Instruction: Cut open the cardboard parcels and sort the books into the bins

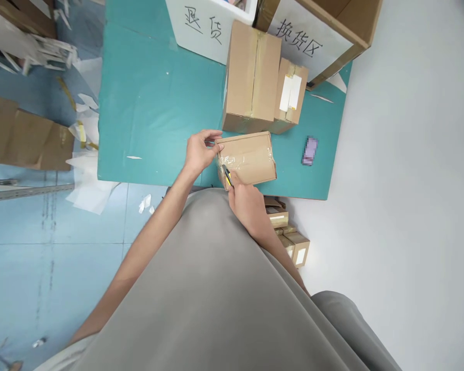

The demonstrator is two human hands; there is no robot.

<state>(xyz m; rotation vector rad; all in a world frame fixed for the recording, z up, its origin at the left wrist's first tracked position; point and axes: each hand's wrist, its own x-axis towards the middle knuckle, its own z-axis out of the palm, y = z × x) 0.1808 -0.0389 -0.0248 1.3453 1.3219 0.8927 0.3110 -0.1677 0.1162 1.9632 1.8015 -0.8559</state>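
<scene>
Small cardboard carton: laid flat at the near edge of the teal desk, taken here as the clock's centre.
Left hand: placed at 10 o'clock, thumb rested on the carton's corner, fingers curled; whether the corner is pinched cannot be told.
Right hand: placed at 6 o'clock, closed around a yellow-and-black utility knife, pointed at the taped end near 9 o'clock.
Clear tape: seen across the top; whether it has been slit cannot be told.
Progress: judged early; no flap is raised, opening not yet done.
Larger carton: taped shut, at 12 o'clock.
</scene>
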